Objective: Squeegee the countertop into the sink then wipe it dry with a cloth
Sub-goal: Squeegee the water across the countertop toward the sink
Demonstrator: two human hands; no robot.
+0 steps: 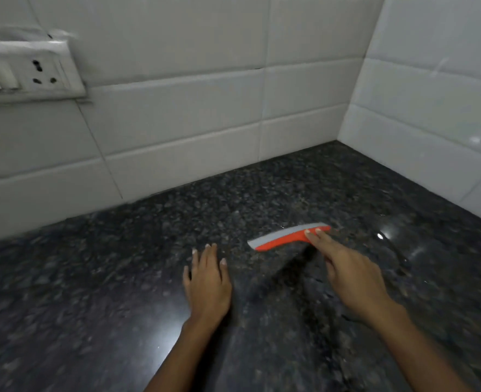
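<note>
Countertop [120, 278]: dark speckled stone, glossy, with light glints near its right side; it meets white tiled walls [191, 108] along the back and right edges, the two forming a corner at the far right. Squeegee [287, 237]: orange body with a grey blade along its far edge, lying on the countertop toward the back right corner, well short of both walls, its length running roughly left to right and tilted slightly up at the right end. Right hand [352, 275]: reaches in from the lower right, fingers extended, with two fingertips [308, 233] touching the orange body near its right end; whether the thumb or lower fingers grip a handle under the hand cannot be told, since the hand covers that part. Left hand [208, 284]: palm down on the countertop just left of the squeegee, fingers straight and slightly spread, holding nothing, apart from the tool. Socket plate [30, 72]: white, with switches, fixed to the back wall at the upper left, blurred.
</note>
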